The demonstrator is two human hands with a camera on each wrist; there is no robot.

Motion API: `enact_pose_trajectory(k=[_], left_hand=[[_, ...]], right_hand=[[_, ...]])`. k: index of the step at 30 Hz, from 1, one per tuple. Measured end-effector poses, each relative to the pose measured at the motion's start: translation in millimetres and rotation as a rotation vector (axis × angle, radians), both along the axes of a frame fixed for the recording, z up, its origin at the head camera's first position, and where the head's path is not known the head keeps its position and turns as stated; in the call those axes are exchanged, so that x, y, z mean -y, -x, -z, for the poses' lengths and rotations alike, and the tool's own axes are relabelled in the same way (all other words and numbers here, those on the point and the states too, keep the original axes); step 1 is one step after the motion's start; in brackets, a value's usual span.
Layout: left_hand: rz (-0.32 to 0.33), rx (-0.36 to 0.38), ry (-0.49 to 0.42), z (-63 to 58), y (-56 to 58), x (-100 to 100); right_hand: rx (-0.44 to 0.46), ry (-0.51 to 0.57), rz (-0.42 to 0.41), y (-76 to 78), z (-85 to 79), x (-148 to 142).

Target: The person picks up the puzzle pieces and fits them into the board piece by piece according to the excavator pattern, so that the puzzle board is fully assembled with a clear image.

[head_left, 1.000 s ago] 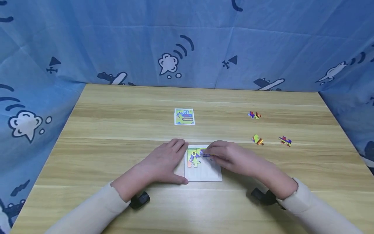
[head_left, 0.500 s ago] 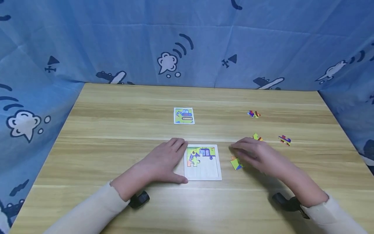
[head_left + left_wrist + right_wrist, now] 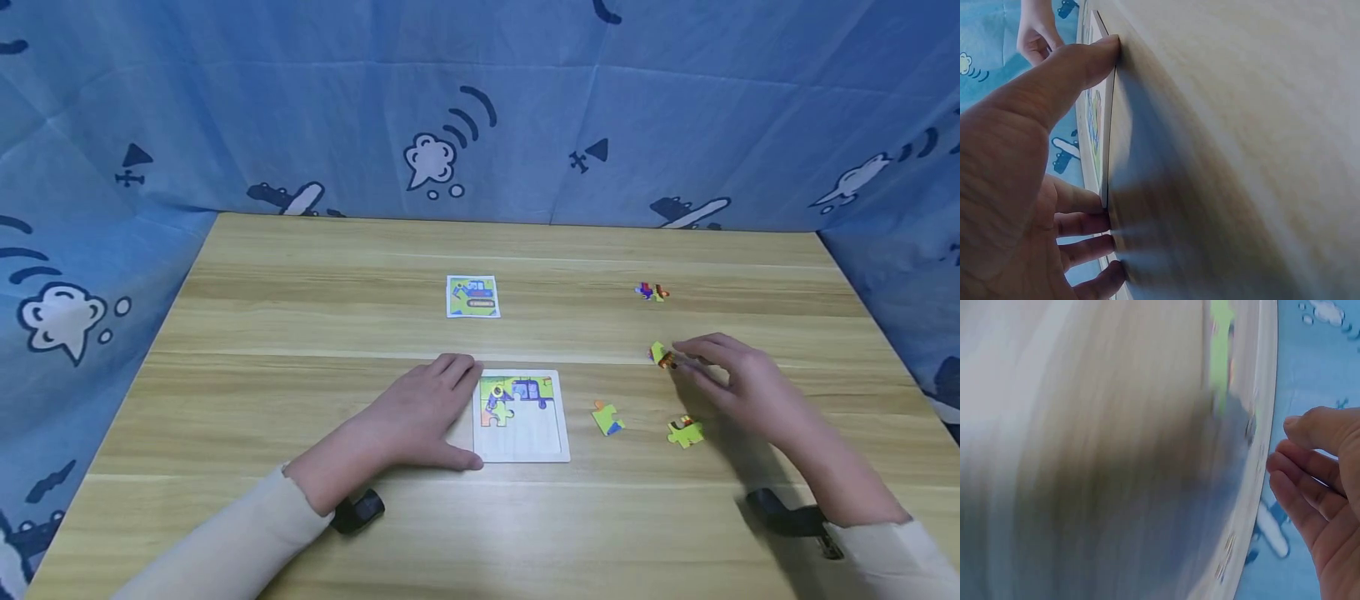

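A square puzzle board [image 3: 525, 442] lies on the table with several pieces fitted along its top and left. At its left side, my left hand [image 3: 427, 417] holds it, thumb at the near corner and fingers at the far one. The left wrist view shows the left thumb [image 3: 1079, 65] against the board's edge. My right hand [image 3: 757, 392] hovers beside a green and brown puzzle piece [image 3: 660, 354], fingers loosely bent. Nothing shows between thumb and fingers of the right hand [image 3: 1322, 481] in the right wrist view. Nearer lie two green pieces [image 3: 608, 419], the other green piece [image 3: 686, 432] farther right.
A picture card of an excavator [image 3: 473, 297] lies beyond the board. Small multicoloured puzzle pieces [image 3: 652, 292] sit at the back right. A blue patterned cloth [image 3: 510, 108] hangs behind the wooden table [image 3: 300, 267].
My right hand has moved off the board to the right, uncovering blue vehicle pieces in its top row and two green pieces on the table. It now covers another piece. The left hand stays put.
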State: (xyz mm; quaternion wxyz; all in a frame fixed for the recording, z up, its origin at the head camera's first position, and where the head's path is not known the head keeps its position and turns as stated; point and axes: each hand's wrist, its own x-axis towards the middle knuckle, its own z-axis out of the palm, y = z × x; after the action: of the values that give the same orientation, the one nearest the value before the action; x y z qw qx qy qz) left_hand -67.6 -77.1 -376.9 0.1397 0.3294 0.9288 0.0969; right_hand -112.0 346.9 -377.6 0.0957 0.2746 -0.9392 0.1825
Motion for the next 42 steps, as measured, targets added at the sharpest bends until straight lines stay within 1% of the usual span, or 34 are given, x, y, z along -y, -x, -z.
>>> enact_pose_trajectory(k=[4, 8, 11, 17, 21, 24, 26, 29, 35, 40, 42], left_hand=[[-0.002, 0.004, 0.003, 0.3, 0.3, 0.0], [-0.005, 0.004, 0.006, 0.0, 0.7, -0.1], [-0.005, 0.004, 0.003, -1.0, 0.7, -0.5], [-0.010, 0.015, 0.003, -2.7, 0.8, -1.1], [-0.015, 0.025, 0.008, -3.0, 1.0, -1.0], [-0.017, 0.029, 0.011, -3.2, 0.8, -0.9], [-0.019, 0.030, 0.013, -3.2, 0.6, -0.7], [-0.022, 0.031, 0.014, -2.5, 0.2, -0.5], [-0.022, 0.025, 0.010, 0.0, -0.1, -0.1], [-0.025, 0.025, 0.010, 0.2, -0.2, -0.4], [-0.027, 0.025, 0.011, -0.1, -0.3, -0.7]], right_hand=[[-0.001, -0.004, 0.070, 3.3, 3.1, -18.4], [0.004, -0.018, 0.110, 8.1, 5.8, -34.5], [0.028, -0.036, 0.142, 10.6, 6.3, -42.8], [0.073, -0.066, 0.176, 15.7, 3.2, -46.3], [0.144, -0.091, 0.209, 19.9, 2.9, -44.7], [0.190, -0.090, 0.232, 23.7, 3.8, -44.7], [0.201, -0.089, 0.234, 27.5, 4.4, -44.2], [0.212, -0.093, 0.216, 35.6, 4.3, -40.9], [0.241, -0.097, 0.181, 57.4, 2.4, -23.7], [0.305, -0.087, 0.168, 76.8, 2.4, -7.7], [0.313, -0.091, 0.137, 84.0, 3.0, -3.1]])
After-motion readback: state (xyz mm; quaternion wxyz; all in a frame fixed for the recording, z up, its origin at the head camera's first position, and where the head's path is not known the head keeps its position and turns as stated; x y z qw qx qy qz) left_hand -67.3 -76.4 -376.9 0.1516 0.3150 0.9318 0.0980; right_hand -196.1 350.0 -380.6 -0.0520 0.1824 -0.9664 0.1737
